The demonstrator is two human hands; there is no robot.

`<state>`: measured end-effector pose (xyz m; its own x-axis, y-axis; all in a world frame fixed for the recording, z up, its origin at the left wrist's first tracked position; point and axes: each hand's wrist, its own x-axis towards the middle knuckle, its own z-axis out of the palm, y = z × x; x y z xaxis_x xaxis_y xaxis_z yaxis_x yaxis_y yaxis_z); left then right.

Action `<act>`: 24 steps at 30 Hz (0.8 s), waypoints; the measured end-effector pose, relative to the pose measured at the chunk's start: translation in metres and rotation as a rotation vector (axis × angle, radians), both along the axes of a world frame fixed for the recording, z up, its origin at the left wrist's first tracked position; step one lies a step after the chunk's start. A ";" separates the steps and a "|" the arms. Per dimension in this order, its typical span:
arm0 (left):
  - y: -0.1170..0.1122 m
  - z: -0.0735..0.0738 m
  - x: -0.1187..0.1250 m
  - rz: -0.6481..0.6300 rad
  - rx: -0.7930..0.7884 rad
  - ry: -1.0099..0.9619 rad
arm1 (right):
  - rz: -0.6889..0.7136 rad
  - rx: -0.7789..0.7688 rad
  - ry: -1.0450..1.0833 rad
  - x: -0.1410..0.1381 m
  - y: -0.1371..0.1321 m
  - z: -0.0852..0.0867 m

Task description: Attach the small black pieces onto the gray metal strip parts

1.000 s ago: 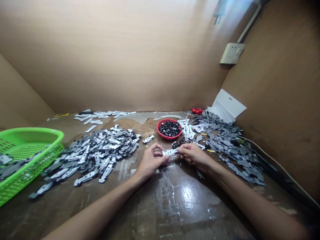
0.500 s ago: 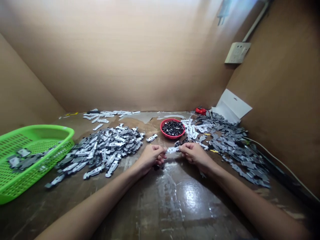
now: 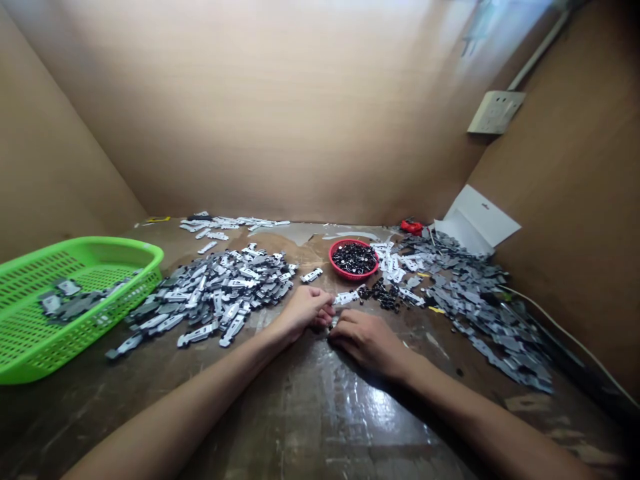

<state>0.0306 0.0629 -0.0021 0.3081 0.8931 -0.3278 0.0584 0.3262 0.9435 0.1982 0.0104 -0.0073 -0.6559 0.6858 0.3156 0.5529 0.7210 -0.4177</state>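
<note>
My left hand [image 3: 304, 311] rests on the table with its fingers curled and pinches one end of a flat silver-white metal piece [image 3: 346, 298], which sticks out to the right. Just below it my right hand [image 3: 364, 340] lies low on the table, palm down. Its fingertips are pressed together beside the left fingertips, and what they pinch is hidden. Behind the hands stands a red bowl [image 3: 332, 256] of small black parts, with a loose heap of black parts [image 3: 383, 294] in front of it.
A pile of grey and white flat pieces [image 3: 220, 293] lies to the left and a larger one [image 3: 465, 293] to the right. A green basket [image 3: 85, 320] holds a few pieces at far left. White card [image 3: 480, 223], wall socket [image 3: 495, 112] and cable [image 3: 565, 333] are at right.
My right hand let go of the metal piece and dropped down onto the table beneath the left fingertips. The left hand keeps the piece. The camera view swung slightly left.
</note>
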 end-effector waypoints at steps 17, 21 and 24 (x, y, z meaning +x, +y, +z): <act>-0.016 -0.003 0.009 -0.101 -0.030 0.048 | -0.258 0.073 0.215 0.020 0.008 0.015; -0.016 -0.002 0.008 -0.110 -0.036 0.043 | -0.241 0.037 0.229 0.021 0.010 0.011; -0.016 -0.001 0.007 -0.118 -0.030 0.039 | -0.236 0.026 0.243 0.021 0.010 0.011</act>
<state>0.0378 0.0464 -0.0033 0.3967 0.8411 -0.3678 0.1342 0.3432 0.9296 0.2193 0.0201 0.0033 -0.3835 0.7995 0.4624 0.5928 0.5970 -0.5406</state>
